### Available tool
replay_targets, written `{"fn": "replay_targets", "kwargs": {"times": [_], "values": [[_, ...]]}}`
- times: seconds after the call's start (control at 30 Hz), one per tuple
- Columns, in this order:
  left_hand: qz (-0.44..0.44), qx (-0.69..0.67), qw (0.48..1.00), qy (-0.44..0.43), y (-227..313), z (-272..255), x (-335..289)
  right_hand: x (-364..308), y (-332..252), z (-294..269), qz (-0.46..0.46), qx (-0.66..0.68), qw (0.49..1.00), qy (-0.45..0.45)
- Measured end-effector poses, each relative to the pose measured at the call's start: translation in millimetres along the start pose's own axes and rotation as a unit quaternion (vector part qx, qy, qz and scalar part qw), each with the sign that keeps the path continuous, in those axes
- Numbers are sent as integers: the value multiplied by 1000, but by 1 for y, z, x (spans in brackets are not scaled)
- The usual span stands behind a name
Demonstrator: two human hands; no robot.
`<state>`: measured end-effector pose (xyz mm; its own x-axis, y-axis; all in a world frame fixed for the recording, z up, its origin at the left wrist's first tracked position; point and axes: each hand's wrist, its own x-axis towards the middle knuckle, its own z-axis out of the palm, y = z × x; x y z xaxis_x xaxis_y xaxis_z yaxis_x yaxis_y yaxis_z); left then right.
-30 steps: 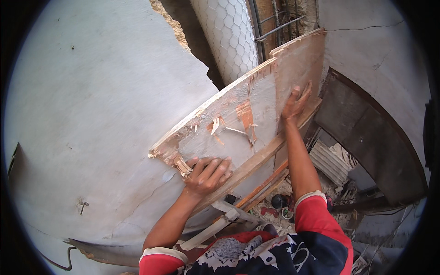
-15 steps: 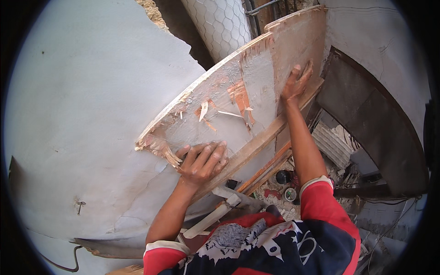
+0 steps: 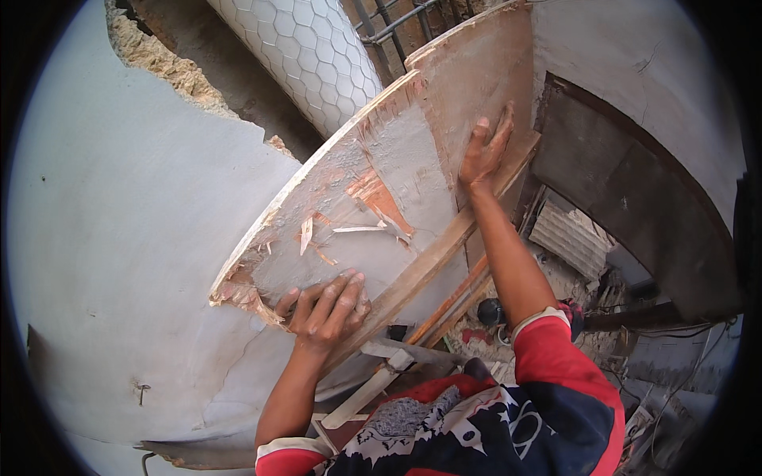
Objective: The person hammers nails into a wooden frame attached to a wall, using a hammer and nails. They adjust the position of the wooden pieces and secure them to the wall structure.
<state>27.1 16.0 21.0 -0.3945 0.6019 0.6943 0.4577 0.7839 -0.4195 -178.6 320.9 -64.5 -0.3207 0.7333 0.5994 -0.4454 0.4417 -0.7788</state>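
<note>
A large worn plywood panel (image 3: 397, 182), smeared with grey cement and splintered at its lower left corner, leans against the wall in front of me. My left hand (image 3: 327, 311) lies against its lower left part, fingers spread, above a wooden batten (image 3: 421, 278) that runs along the panel. Farther right and higher up, my right hand (image 3: 486, 151) presses its palm and outstretched fingers on the browner part of the panel. Neither hand is wrapped around anything. Loose splinters (image 3: 306, 236) stick out of the torn face between the hands.
Behind the panel's upper edge are a white pipe (image 3: 305, 59) wrapped in wire mesh and steel bars (image 3: 397, 28). The grey wall (image 3: 143, 238) has a broken edge and a nail (image 3: 142, 392). Rubble and a corrugated sheet (image 3: 567, 238) lie far below at right.
The view has shifted, so the panel and both hands appear farther left; more of the gap behind the panel shows. Both hands keep about the same places on the panel.
</note>
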Motion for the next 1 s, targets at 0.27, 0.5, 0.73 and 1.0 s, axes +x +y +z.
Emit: {"fn": "replay_targets", "kwargs": {"times": [0.27, 0.5, 0.73, 1.0], "values": [[-5, 1, 1000, -1, 4, -2, 4, -1, -4, -2, 15, 16, 1000, -5], [0, -8, 1000, -15, 3, -1, 3, 0, -1, -3, 12, 8, 1000, -9], [0, 17, 1000, -16, 2, 2, -1, 0, -1, -3, 9, 19, 1000, -15], [-4, 36, 999, -9, 2, 8, -6, -1, 9, 1, 15, 27, 1000, -6]]}}
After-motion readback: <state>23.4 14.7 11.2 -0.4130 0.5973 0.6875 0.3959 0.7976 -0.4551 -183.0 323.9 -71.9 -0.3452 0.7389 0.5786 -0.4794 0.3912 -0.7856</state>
